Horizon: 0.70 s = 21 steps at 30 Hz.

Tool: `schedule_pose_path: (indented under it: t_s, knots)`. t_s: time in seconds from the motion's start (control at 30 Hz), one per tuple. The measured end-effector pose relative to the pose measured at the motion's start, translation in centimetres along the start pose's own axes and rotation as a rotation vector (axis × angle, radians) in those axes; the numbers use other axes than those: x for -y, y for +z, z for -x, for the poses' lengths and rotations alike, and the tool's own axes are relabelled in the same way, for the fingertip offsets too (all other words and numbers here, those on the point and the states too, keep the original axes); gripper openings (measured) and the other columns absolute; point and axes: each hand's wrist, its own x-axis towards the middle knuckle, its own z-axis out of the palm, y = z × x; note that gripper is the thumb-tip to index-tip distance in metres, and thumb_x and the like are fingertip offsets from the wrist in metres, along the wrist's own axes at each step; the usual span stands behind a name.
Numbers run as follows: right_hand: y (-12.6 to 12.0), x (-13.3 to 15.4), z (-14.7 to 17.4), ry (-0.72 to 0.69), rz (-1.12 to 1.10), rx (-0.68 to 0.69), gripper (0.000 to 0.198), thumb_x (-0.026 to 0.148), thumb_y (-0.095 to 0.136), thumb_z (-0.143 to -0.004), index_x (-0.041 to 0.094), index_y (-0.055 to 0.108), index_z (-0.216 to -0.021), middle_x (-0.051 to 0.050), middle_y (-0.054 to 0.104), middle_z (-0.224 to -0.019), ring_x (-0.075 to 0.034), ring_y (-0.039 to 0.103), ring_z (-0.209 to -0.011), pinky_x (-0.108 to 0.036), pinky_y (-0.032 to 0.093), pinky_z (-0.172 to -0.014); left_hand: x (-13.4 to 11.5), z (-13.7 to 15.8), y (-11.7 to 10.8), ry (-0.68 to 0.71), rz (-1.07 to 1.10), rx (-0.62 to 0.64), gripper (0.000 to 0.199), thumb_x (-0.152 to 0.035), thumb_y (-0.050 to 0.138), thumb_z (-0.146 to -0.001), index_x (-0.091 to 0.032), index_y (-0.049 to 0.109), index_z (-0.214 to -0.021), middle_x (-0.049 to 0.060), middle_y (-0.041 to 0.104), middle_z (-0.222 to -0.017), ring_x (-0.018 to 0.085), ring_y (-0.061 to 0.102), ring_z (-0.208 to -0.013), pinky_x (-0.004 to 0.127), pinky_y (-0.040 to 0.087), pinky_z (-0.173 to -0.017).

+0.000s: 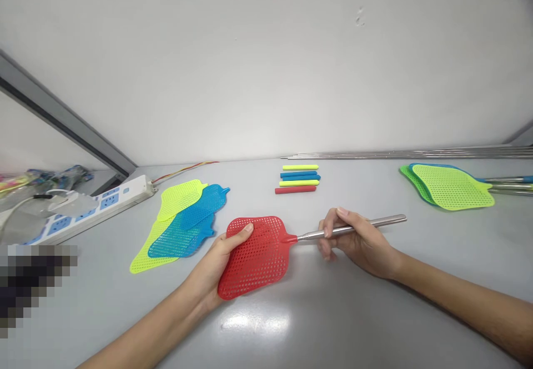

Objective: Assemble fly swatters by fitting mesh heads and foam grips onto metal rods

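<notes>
My left hand (225, 261) grips a red perforated fly swatter head (260, 258) by its left side, thumb on top and fingers underneath. A silvery metal rod (381, 221) meets the neck of the red head and points off to the right. My right hand (353, 241) is closed around this rod with thumb and fingers, a short way from the neck. Left of my left hand lie loose swatter heads: a yellow one (181, 198) and a blue one (183, 237) among them, partly overlapping.
Several coloured tubes (298, 175) lie in a row near the wall. Thin metal rods (416, 155) run along the wall's foot. Swatters with rods, a yellow-green one (456, 188) on top, are stacked at right. A white power strip (95, 208) with cables stands at left.
</notes>
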Motion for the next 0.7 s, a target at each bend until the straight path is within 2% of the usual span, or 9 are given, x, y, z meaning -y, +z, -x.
schedule_pose_path:
  t_s: [0.33,0.5,0.7]
  knots:
    - [-0.13,0.07,-0.24,0.018,-0.017,-0.025,0.036,0.036,0.027,-0.083,0.014,0.051,-0.068,-0.005,0.055,-0.056,-0.015,0.052,-0.054,-0.029,0.038,-0.052,0.14,-0.08,-0.08,-0.026,-0.005,-0.009,0.026,-0.029,0.058,-0.068,-0.012,0.059,-0.089,0.012,0.065,-0.085,0.022,0.062,-0.070,0.033,0.051,-0.062]
    - [-0.19,0.01,-0.27,0.024,-0.026,-0.030,0.037,0.035,0.026,-0.084,0.013,0.052,-0.069,-0.006,0.054,-0.056,-0.015,0.051,-0.053,-0.029,0.037,-0.051,0.17,-0.13,-0.25,-0.082,-0.006,-0.024,0.030,-0.032,0.060,-0.067,-0.015,0.059,-0.091,0.010,0.064,-0.089,0.022,0.062,-0.072,0.031,0.051,-0.061]
    - [-0.22,0.00,-0.26,0.022,-0.032,-0.034,0.037,0.034,0.026,-0.084,0.013,0.052,-0.069,-0.006,0.054,-0.056,-0.015,0.051,-0.053,-0.029,0.037,-0.052,0.01,-0.10,-0.02,-0.081,-0.020,-0.039,0.030,-0.033,0.060,-0.066,-0.015,0.059,-0.091,0.008,0.065,-0.086,0.020,0.062,-0.070,0.030,0.051,-0.060]
